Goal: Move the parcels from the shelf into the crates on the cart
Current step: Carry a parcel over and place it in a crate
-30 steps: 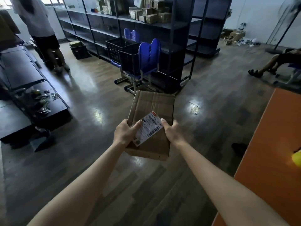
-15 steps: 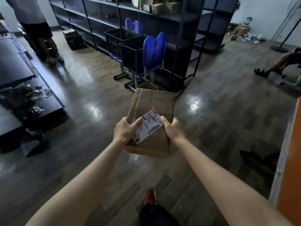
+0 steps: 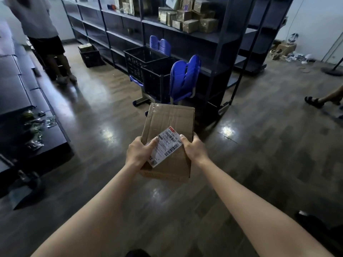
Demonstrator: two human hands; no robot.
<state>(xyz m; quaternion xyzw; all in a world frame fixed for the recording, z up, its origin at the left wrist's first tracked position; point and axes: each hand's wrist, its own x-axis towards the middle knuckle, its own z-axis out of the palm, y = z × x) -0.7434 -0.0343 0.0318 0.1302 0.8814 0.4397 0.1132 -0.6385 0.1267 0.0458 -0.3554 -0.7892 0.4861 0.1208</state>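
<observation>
Shelf (image 3: 213, 37) and crates (image 3: 148, 71) sit closer and higher in view than half a second back; box (image 3: 168, 127) unchanged in grip; left hand (image 3: 138, 153) clamps its near left edge, thumb on the label (image 3: 165, 147); right hand (image 3: 194, 149) clamps the right edge; box held above the floor (image 3: 259, 145), short of the crates; more parcels (image 3: 187, 17) on the shelf.

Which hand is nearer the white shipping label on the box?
Left. The left hand has its thumb on the shipping label; the right hand grips the cardboard box just beside the label's corner.

Cardboard parcel (image 3: 168, 125) between both hands
</observation>
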